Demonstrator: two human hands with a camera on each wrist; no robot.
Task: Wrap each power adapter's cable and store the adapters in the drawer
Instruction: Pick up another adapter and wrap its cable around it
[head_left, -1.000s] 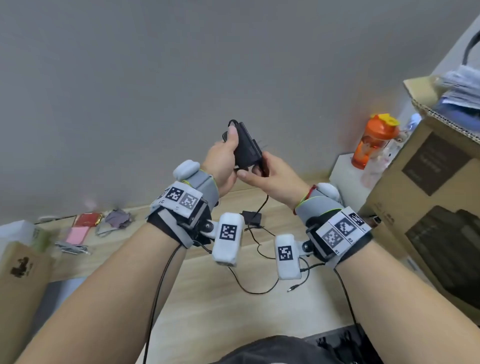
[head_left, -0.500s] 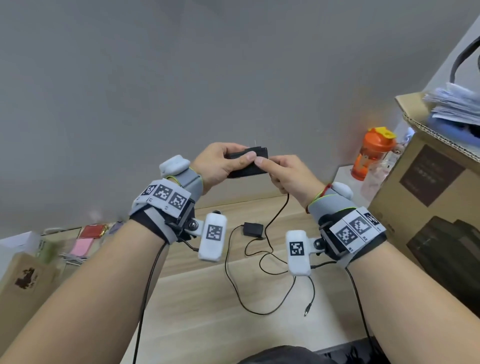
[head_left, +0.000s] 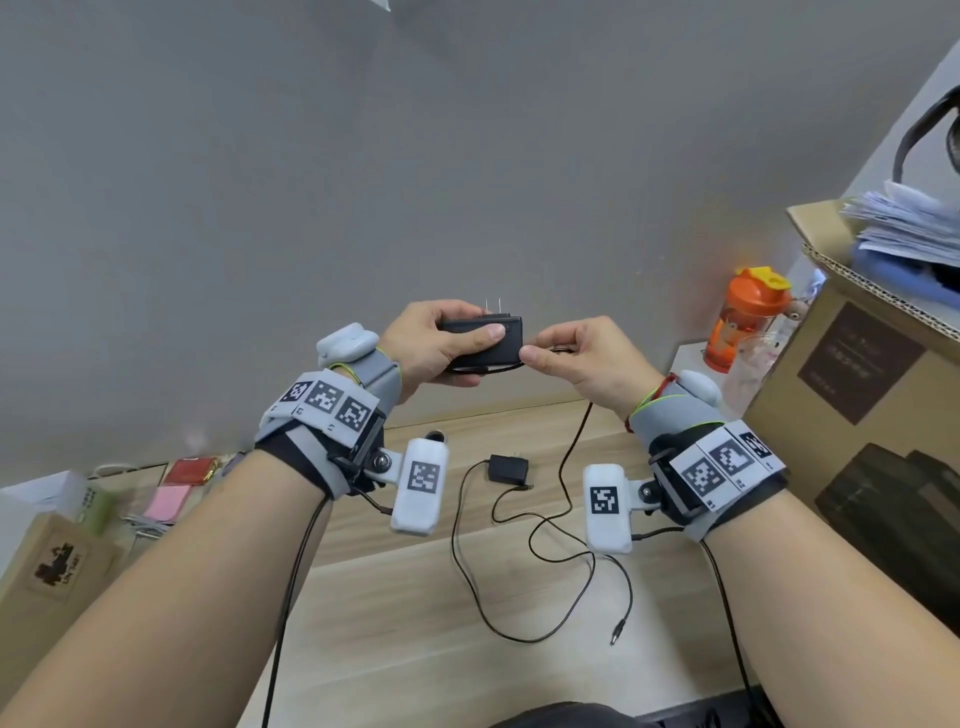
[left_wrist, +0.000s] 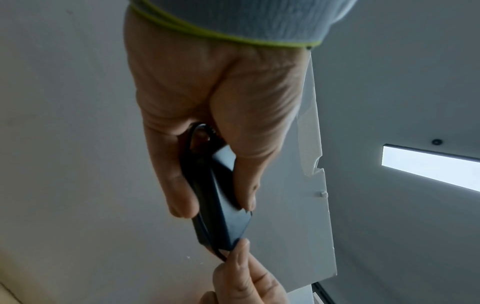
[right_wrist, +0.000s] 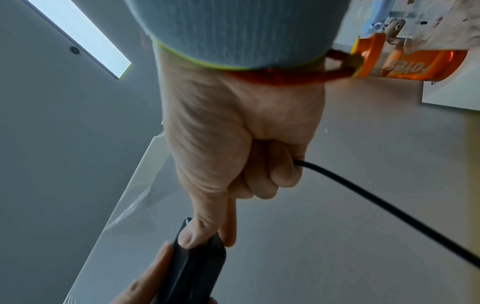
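My left hand (head_left: 441, 343) grips a black power adapter (head_left: 485, 340) held level in the air, prongs pointing up, thumb across its face. In the left wrist view the adapter (left_wrist: 223, 209) sits between thumb and fingers with one cable loop along its edge. My right hand (head_left: 576, 358) pinches the adapter's black cable (head_left: 571, 452) at the adapter's right end. The cable (right_wrist: 376, 203) runs out of the curled right fingers and hangs down to the wooden desk (head_left: 415, 623). A second, smaller black adapter (head_left: 508, 469) lies on the desk, its cable loose.
A large cardboard box (head_left: 872, 415) with papers on top stands at the right. An orange bottle (head_left: 743, 322) is behind it. Small pink and red items (head_left: 176, 488) and a brown box (head_left: 57, 566) sit at the left. A grey wall is close behind.
The adapter turned from upright to lying level in my left hand. My right hand has shifted to the adapter's right end, holding the cable there.
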